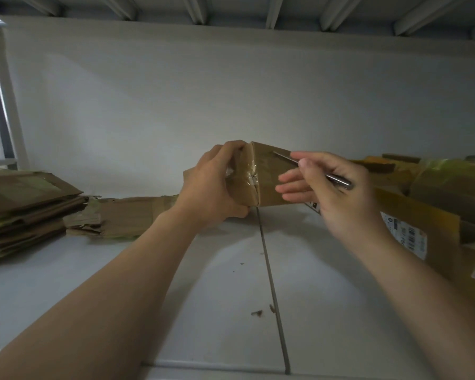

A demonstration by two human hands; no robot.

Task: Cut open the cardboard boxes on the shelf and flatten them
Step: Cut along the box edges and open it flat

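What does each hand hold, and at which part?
The left hand grips the small cardboard box by its left end. The right hand pinches a thin metal knife by its handle.

Left hand (211, 187) gripping taped box (261, 179), right hand (329, 187) holding blade (313, 171) against it

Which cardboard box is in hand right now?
The small taped box, gripped by the left hand at centre; the right hand holds a metal knife to it. The flattened stack lies left; the labelled boxes lie right.
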